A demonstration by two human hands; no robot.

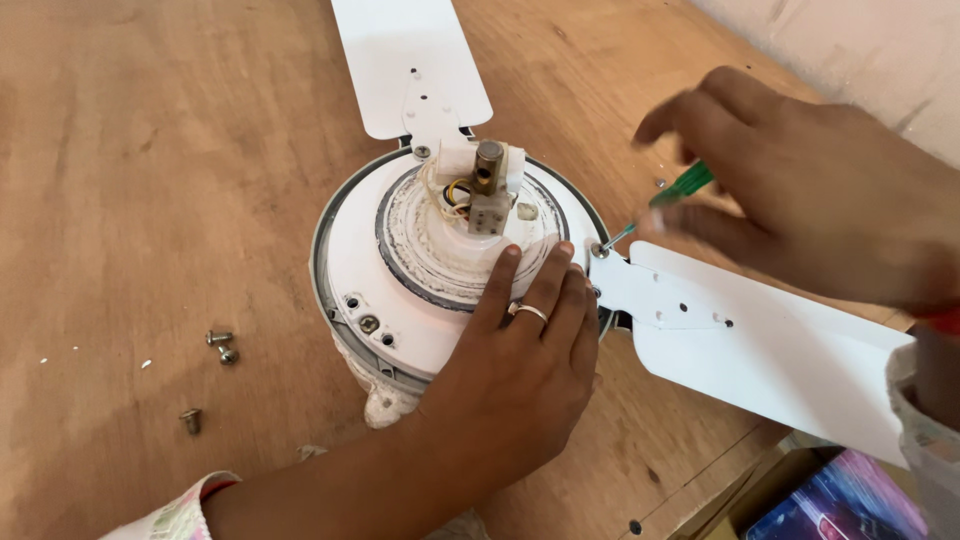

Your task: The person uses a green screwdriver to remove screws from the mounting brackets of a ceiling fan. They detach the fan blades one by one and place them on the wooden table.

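Under the flattened, slightly spread fingers of the left hand (520, 360), the white ceiling fan motor (450, 260) is lying on the plywood table (150, 150). Just beyond those fingertips, the right hand (810, 190) is pinching a green-handled screwdriver (665, 198), its tip sitting on a blade-bracket screw (600, 249). Loose screws (222, 345) are resting well left of the wrist.

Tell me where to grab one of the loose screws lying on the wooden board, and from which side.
Take the lone screw by its head, pinching from straight above with two fingers. It lies flat on the bare wooden board, apart from the pair of screws and left of the fan motor, so nothing blocks a top-down approach. Probably too low for a side grip.
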